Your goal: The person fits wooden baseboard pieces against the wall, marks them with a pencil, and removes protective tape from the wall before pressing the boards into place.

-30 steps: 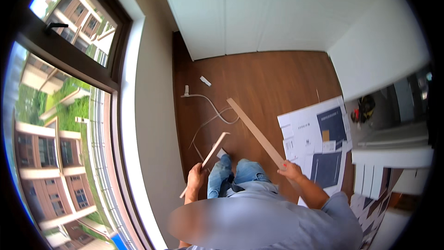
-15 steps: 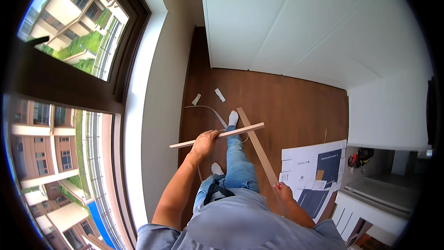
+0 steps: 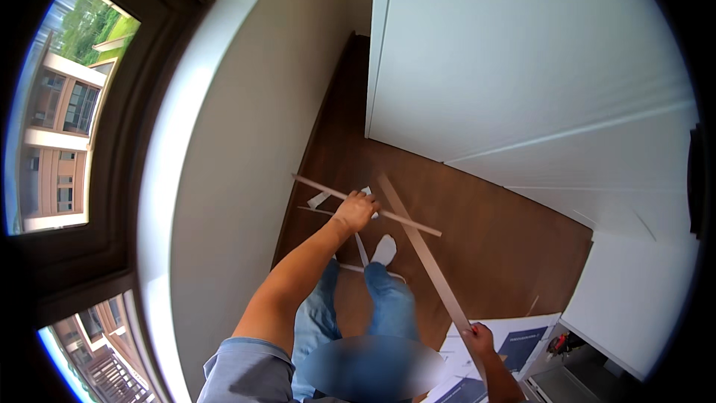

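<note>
My left hand (image 3: 356, 210) is closed around the middle of a narrow, pale wooden strip (image 3: 406, 222), held out over the floor. My right hand (image 3: 479, 339) grips the near part of a longer, wider flat board (image 3: 432, 269), which slants away to the upper left. A small red spot shows at the right fingers; what it is I cannot make out. Seen from above, the strip crosses over the board near its far end. Whether they touch, I cannot tell. White scraps (image 3: 318, 199) and a thin pale band (image 3: 361, 248) lie on the floor by my left hand.
A white panelled cabinet (image 3: 522, 67) fills the far right. To the left run a wall (image 3: 261, 104) and a dark-framed window (image 3: 127, 127). Printed cardboard (image 3: 522, 343) lies on the brown floor (image 3: 507, 254) at right, beside a low open unit (image 3: 574, 380). My socked foot (image 3: 385, 250) stands near the board.
The view has turned and moved forward. The strip in my left hand has swung round, its left end now pointing farther away. Both hands keep their holds; the board still slants to the upper left.
</note>
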Demonstrator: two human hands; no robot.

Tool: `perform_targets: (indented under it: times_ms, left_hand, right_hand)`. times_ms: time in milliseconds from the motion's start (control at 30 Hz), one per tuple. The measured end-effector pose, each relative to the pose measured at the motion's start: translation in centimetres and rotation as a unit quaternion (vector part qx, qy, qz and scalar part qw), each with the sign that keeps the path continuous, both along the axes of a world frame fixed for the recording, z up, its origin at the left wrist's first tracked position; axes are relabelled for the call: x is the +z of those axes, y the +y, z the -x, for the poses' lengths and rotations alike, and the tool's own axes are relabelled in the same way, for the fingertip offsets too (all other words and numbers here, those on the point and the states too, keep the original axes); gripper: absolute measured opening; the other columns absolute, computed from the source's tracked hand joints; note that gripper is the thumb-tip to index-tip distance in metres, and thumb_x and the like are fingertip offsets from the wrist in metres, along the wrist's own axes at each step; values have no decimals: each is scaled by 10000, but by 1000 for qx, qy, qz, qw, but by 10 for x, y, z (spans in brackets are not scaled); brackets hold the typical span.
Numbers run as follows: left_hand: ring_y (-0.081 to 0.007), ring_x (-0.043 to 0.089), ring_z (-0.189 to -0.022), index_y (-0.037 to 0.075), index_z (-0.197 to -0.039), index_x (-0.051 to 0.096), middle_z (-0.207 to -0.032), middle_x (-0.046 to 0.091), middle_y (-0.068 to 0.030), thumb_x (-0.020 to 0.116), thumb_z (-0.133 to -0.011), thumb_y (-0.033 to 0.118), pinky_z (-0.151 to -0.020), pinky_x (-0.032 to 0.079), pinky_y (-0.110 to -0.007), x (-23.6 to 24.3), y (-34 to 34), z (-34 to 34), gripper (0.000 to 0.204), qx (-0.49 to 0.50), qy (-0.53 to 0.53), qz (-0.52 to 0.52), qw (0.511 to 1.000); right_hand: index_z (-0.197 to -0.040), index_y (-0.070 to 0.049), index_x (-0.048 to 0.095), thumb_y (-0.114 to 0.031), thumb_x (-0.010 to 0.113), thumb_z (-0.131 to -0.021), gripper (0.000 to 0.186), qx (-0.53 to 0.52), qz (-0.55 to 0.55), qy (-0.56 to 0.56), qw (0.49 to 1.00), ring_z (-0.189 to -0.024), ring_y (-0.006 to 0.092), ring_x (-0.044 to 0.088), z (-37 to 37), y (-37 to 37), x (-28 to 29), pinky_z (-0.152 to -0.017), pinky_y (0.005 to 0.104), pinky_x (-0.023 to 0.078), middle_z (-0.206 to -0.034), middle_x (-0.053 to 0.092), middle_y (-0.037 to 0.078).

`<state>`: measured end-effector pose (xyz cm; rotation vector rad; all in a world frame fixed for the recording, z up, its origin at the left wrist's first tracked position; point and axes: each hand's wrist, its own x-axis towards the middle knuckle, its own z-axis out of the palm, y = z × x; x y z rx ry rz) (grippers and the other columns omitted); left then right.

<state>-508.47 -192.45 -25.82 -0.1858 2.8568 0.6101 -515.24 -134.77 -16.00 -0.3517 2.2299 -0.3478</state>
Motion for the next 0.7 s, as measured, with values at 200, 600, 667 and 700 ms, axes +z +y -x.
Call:
perform_targets:
  times_ms: [200, 600, 667, 700]
  left_hand:
    - [-293, 615, -1043, 115, -1009, 683, -1053, 648, -95, 515, -893, 101, -952, 451, -426, -191, -103, 84, 204, -10, 23, 60, 998]
    - [-331, 610, -1096, 76, -991, 673, -1058, 647, -136, 502, -906, 89, -1058, 429, -468, -429, -202, 126, 191, 4, 72, 47, 996]
    - [-323, 614, -1086, 72, -970, 675, -1031, 655, -132, 517, -897, 82, -1048, 434, -466, -440, -211, 132, 174, 16, 80, 49, 995]
    - [-319, 616, -1081, 70, -960, 676, -1018, 659, -130, 525, -892, 78, -1043, 437, -465, -445, -212, 134, 166, 21, 86, 45, 995]
  right_hand:
    - [-822, -67, 703, -279, 856, -632, 323, 51, -143, 35, 988, -785, 364, 666, 72, 77, -193, -716, 463, 545, -832, 687, 181]
    - [-988, -117, 748, -260, 932, -613, 441, 71, -208, 97, 971, -915, 389, 670, 134, 114, -503, -811, 459, 538, -965, 698, 171]
    - [-1004, -123, 747, -284, 929, -625, 450, 88, -252, 86, 960, -958, 396, 662, 143, 70, -510, -831, 453, 539, -1004, 700, 170]
    - [-1002, -119, 745, -297, 925, -635, 446, 73, -268, 82, 957, -985, 396, 655, 145, 61, -512, -842, 451, 538, -1016, 698, 169]
